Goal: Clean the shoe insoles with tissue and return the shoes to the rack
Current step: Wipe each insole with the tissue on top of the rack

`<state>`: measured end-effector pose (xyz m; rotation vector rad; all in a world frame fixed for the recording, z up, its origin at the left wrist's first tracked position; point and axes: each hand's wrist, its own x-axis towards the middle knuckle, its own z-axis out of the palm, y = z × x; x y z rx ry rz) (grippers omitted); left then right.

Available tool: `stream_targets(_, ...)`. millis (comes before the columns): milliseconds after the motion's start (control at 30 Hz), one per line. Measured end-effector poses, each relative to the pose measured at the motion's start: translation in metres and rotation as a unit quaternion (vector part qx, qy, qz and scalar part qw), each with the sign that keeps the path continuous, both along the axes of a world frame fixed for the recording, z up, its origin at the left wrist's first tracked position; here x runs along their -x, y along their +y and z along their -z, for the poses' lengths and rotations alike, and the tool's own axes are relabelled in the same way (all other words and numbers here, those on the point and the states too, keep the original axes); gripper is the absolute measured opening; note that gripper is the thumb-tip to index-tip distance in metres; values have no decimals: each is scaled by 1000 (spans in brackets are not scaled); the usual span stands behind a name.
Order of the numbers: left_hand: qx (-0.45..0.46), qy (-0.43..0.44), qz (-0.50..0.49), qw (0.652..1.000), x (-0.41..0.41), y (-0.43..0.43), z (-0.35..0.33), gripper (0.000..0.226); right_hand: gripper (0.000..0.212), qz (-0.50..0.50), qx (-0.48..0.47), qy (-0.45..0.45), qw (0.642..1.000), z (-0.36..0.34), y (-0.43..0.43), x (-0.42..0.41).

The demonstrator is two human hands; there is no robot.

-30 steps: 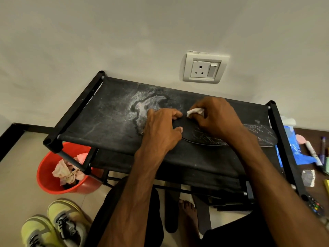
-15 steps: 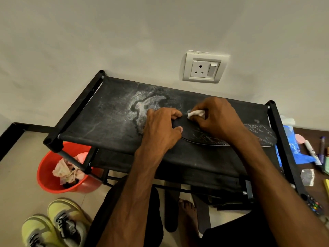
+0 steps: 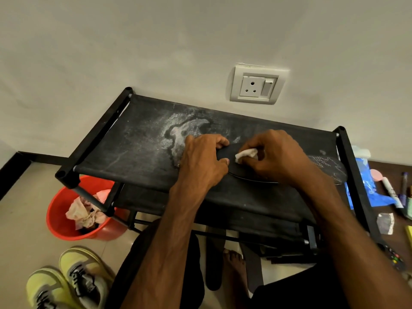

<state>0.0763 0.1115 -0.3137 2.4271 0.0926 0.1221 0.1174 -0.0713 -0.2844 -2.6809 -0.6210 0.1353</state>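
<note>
A black insole (image 3: 327,169) with a pale stitched pattern lies across the right half of the black fabric top of the shoe rack (image 3: 142,150). My left hand (image 3: 201,160) grips the insole's left end between curled fingers and thumb. My right hand (image 3: 274,157) pinches a small white wad of tissue (image 3: 246,154) and presses it onto the insole just right of my left thumb. A pair of yellow-green sneakers (image 3: 73,282) stands on the floor at the lower left.
An orange bucket (image 3: 60,221) with crumpled pinkish paper sits under the rack's left end. A wall socket (image 3: 257,84) is above the rack. Pens, a blue plastic bag (image 3: 365,188) and a remote lie on the floor to the right. My bare foot (image 3: 234,266) is beneath the rack.
My right hand has drawn the tissue down and towards me along the insole, from its far edge to near my left thumb. My left hand has stayed in place.
</note>
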Motion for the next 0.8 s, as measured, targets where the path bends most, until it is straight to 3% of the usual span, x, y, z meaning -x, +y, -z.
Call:
stream_targets(100, 6, 3, 4, 1000, 2, 0, -1, 45, 14, 35, -34, -40, 998, 6, 0, -5)
stream_targets(200, 18, 1, 6, 1000, 2, 2, 1, 44, 14, 72, -147, -102, 981, 8, -3, -6)
stream_targets(333, -35, -4, 28, 999, 1, 1, -1, 48, 13, 111, -233, -100, 961, 5, -17, -7)
stream_targets(600, -97, 31, 81, 991, 5, -4, -12, 58, 14, 58, -139, -52, 987, 9, -16, -11)
stream_targets(800, -93, 39, 80, 992, 6, -6, -14, 63, 14, 48, -59, -23, 997, 8, -8, -14)
